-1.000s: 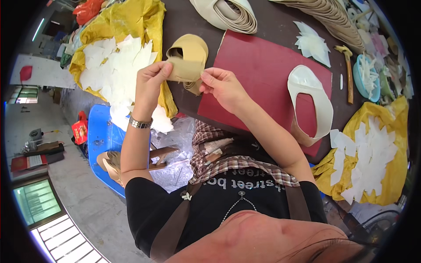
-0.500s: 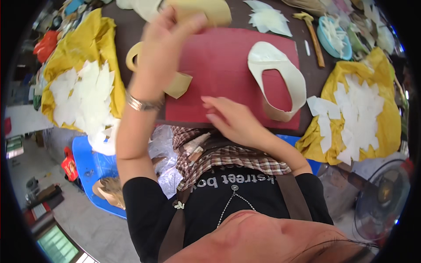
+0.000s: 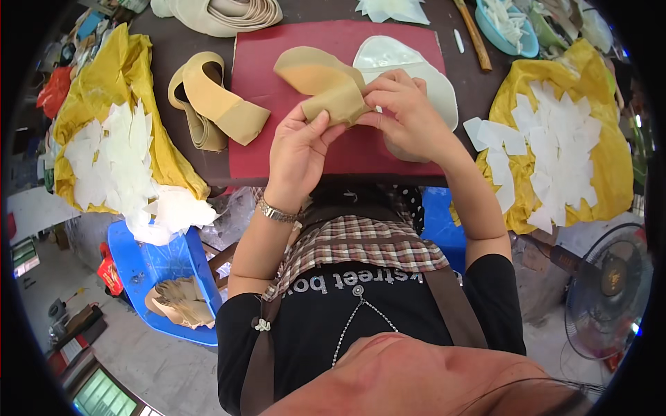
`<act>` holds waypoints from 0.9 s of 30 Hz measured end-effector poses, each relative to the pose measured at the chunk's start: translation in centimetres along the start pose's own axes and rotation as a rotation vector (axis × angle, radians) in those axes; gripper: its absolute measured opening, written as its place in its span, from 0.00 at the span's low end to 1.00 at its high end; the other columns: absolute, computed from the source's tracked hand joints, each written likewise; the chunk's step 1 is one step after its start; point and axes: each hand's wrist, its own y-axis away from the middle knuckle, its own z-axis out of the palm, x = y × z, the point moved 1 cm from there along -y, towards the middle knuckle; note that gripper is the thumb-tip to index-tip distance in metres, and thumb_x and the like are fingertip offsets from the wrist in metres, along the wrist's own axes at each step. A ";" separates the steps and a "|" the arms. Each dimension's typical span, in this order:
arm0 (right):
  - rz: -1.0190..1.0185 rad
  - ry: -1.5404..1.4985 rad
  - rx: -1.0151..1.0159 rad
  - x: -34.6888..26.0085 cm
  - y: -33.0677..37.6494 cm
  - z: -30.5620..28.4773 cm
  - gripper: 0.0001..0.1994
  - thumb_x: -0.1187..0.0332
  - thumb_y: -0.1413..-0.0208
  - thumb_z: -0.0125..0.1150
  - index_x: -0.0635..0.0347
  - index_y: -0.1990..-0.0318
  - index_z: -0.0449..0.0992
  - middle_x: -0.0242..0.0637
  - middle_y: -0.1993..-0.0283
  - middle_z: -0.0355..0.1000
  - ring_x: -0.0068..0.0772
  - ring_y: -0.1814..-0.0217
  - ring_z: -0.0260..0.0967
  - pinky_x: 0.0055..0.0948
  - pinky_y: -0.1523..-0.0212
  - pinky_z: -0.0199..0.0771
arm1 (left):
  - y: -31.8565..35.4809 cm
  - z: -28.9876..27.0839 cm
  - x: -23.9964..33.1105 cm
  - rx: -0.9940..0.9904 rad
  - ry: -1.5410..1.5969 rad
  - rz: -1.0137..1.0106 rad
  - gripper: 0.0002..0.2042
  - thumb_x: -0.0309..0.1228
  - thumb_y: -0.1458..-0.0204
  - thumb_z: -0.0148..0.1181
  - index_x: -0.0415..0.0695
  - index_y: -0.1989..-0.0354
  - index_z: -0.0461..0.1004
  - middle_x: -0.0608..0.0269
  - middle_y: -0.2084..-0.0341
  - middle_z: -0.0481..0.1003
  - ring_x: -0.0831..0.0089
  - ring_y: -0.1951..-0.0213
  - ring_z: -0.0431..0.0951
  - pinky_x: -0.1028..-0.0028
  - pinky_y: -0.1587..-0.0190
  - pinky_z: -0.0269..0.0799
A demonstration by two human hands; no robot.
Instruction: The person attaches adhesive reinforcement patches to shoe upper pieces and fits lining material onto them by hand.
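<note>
A tan, curved, flat piece [image 3: 336,97], shaped like a shoe upper, is held above a red board [image 3: 277,41]. My left hand [image 3: 303,145] pinches its lower edge between thumb and fingers. At its right end, my right hand [image 3: 409,114] is closed on it, fingertips bent together. Behind my right hand lies a white shoe-upper piece [image 3: 395,55], rounded at the far end and partly covered by the hand. To the left of my hands, bent tan pieces [image 3: 222,97] rest on the table and overlap the board's left edge.
A stack of cream pieces [image 3: 215,14] lies at the far left. Yellow cloths with white cut pieces [image 3: 114,159] flank the table. At the far right are a wooden handle [image 3: 474,35], a white stick [image 3: 458,41] and a blue basin [image 3: 527,41]. A fan [image 3: 610,291] stands lower right.
My left hand has come down from the far left to the board's middle. The tan piece is now between both hands. My right hand has moved farther out and closed on it.
</note>
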 end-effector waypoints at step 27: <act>0.595 -1.073 0.247 -1.3 4.6 -3.3 0.16 0.68 0.52 0.67 0.65 0.57 0.76 0.36 0.63 0.76 0.22 0.63 0.74 0.24 0.61 0.75 | 2.5 7.0 -3.1 -0.145 -0.084 -0.209 0.18 0.37 0.36 0.41 0.34 0.51 0.69 0.55 0.57 0.75 0.68 0.56 0.76 0.68 0.52 0.73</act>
